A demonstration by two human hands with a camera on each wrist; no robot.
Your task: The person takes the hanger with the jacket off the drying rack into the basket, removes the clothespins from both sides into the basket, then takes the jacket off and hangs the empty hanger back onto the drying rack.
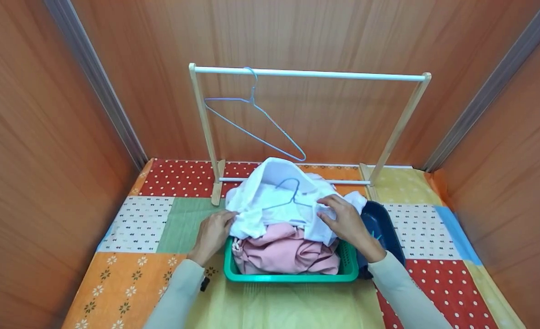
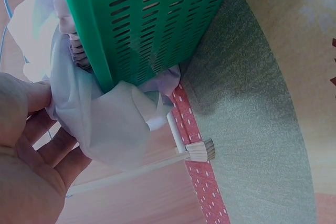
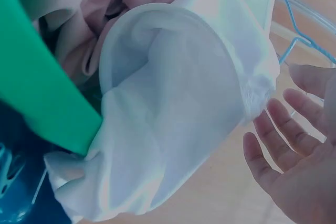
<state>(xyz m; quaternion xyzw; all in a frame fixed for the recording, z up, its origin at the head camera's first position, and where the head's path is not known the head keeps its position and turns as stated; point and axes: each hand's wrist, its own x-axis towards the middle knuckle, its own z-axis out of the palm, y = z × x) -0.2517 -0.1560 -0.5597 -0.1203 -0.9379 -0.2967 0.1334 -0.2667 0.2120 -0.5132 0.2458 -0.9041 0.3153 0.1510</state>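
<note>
A white shirt lies spread over the green basket, with a blue wire hanger at its neck opening. My left hand pinches the shirt's left side between thumb and fingers; in the left wrist view the cloth hangs beside the basket wall. On the other side, my right hand has its fingers spread loosely, fingertips right at the shirt's edge. The right wrist view shows a wide sleeve opening near that hand. Pink cloth fills the basket's front.
Behind the basket stands a rack with a white rail and wooden legs. A second blue hanger hangs from its left part. To the right of the basket sits a dark blue tray. Wood-look panels enclose the patchwork-covered surface.
</note>
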